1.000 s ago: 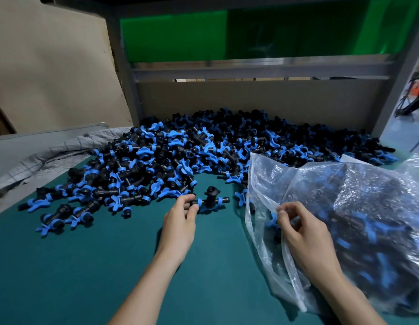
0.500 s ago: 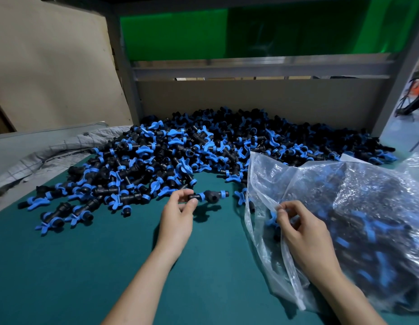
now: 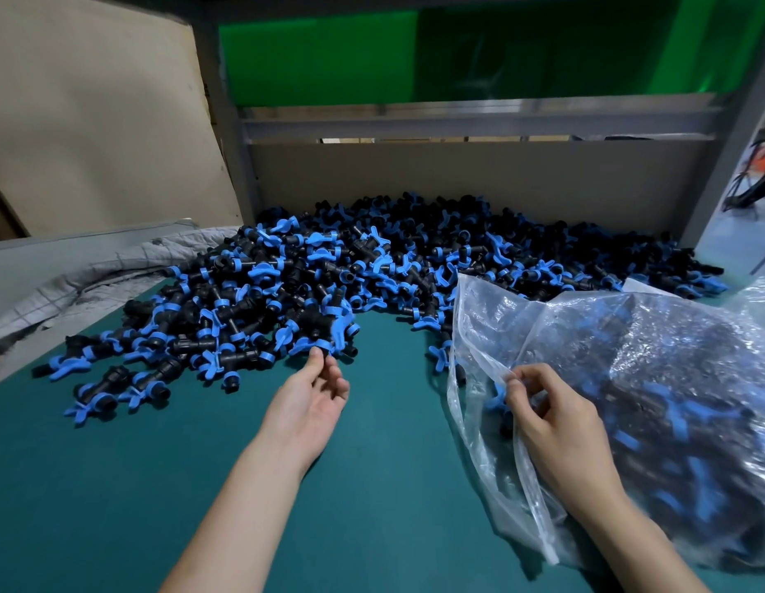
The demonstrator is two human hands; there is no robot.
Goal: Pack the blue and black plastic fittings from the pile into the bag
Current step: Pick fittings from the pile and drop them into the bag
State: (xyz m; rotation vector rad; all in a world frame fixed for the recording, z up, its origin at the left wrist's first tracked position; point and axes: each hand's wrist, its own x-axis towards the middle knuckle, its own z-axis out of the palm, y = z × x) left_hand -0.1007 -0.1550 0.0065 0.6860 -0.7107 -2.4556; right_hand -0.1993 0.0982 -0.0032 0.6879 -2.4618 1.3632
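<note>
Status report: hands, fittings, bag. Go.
Left hand touching a blue and black plastic fitting at the near edge of the pile, grip unclear. Right hand pinching the mouth of the clear plastic bag. Bag well filled. Nothing between pile and bag.

One left hand (image 3: 312,400), one right hand (image 3: 558,425), one clear bag (image 3: 654,378), one pile (image 3: 372,267) of fittings (image 3: 94,400) beyond counting, one grey cloth (image 3: 98,276)

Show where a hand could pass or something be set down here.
Bare mat between the left hand and the bag, up to the pile; also left of that forearm, below the pile. Crowded: the pile itself and the right side under the bag.
</note>
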